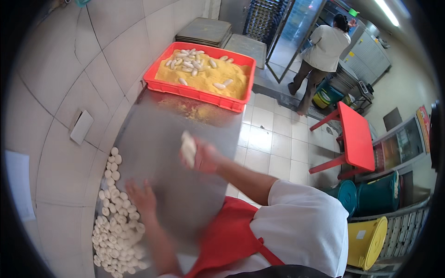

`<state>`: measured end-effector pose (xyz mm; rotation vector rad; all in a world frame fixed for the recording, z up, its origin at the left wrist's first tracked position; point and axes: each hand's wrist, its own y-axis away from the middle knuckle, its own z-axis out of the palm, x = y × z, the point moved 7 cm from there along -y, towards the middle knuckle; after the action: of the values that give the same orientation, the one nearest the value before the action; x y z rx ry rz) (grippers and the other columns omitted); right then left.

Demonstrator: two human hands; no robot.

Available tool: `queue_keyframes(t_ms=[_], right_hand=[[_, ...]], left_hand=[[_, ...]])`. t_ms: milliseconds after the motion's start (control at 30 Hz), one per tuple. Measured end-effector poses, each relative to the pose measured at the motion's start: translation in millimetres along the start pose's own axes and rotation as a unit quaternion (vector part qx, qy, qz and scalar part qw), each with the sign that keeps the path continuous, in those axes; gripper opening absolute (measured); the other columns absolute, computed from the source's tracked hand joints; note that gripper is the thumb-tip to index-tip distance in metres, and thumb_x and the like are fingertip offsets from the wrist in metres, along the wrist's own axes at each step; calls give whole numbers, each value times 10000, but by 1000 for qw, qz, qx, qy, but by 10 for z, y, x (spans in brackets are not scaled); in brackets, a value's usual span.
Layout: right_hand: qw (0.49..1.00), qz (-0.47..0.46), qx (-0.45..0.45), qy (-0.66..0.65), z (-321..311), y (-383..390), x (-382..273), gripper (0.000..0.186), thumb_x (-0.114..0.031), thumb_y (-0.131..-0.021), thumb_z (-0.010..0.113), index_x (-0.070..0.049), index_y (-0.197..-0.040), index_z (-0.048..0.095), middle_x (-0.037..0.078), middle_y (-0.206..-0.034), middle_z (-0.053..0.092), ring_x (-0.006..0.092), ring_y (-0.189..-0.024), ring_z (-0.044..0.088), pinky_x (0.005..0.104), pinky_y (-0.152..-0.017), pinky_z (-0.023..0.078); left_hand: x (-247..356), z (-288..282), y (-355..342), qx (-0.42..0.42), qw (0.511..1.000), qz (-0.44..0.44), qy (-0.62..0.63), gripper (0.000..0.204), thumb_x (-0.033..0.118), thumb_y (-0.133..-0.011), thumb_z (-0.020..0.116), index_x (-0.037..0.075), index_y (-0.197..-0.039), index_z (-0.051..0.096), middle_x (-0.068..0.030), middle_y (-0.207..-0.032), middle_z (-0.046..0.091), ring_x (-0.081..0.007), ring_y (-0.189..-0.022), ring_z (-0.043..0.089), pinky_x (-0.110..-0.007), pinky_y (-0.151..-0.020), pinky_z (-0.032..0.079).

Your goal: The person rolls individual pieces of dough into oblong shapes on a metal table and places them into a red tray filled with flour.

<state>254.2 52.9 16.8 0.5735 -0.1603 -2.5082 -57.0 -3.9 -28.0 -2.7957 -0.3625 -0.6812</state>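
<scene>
My right hand [206,156], above the middle of the steel table, is closed round a pale, elongated piece of dough [188,149] that sticks out past the fingers. My left hand [141,198], smeared by motion, is over the table's left side with its fingers apart and nothing visible in them. Right beside it lies a heap of small whitish dough balls [113,236], spread along the wall. At the table's far end a red plastic tray [194,95] holds yellow crumbs or meal [218,76], with several oval dough pieces [187,60] lying on top.
Yellow crumbs are scattered on the steel table [162,139] before the tray. A tiled wall [55,92] borders the left side. Stacked metal trays [204,30] stand behind. Farther off are a person [327,51], a red table [354,134] and a yellow bucket [366,243].
</scene>
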Motion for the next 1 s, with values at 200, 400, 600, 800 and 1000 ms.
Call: queue_keyframes(t_ms=[200,400,600,800,1000], right_hand=[[968,-155,151,125,-229,-1638,-940,473,-433,-1108,510,-18,-1335,535,157,-1139,665,297,-976,729,418,-775,634],[649,-83,-146,742,98,-2522,1779,387,-280,-958,665,-34,-1254,711,208,-1147,737,397,-1098,705,495,-1024,535],[628,6,-150,764,715,-2492,2713,286,-313,-863,686,-101,-1045,741,211,-983,741,420,-951,718,535,-849,568],[637,-63,-68,765,588,-2847,2599,297,-236,-945,695,-37,-1165,694,202,-1049,765,374,-1010,742,483,-881,588],[542,-257,107,793,877,-2750,2529,392,-250,-881,796,-66,-1188,638,226,-1173,673,430,-1143,637,499,-978,542]], left_hand=[[-910,-57,-262,-93,950,63,-290,549,287,-1038,592,46,-1527,533,-169,-1698,336,-377,-1582,286,-541,-1278,247],[-725,-311,-370,-86,961,-25,-261,428,222,-921,679,57,-1316,667,-98,-1288,658,-348,-1256,557,-519,-1067,409],[-1015,-444,-425,14,957,-97,-274,422,274,-801,736,176,-1211,742,-109,-1203,681,-328,-1230,588,-584,-1135,324],[-789,-1136,217,361,708,-232,561,188,33,-948,638,26,-1124,574,-145,-1083,662,-267,-1000,670,-403,-840,547],[-363,-1163,1643,313,702,-288,572,192,26,-997,648,33,-1175,576,-122,-1126,670,-200,-989,667,-355,-917,560]])
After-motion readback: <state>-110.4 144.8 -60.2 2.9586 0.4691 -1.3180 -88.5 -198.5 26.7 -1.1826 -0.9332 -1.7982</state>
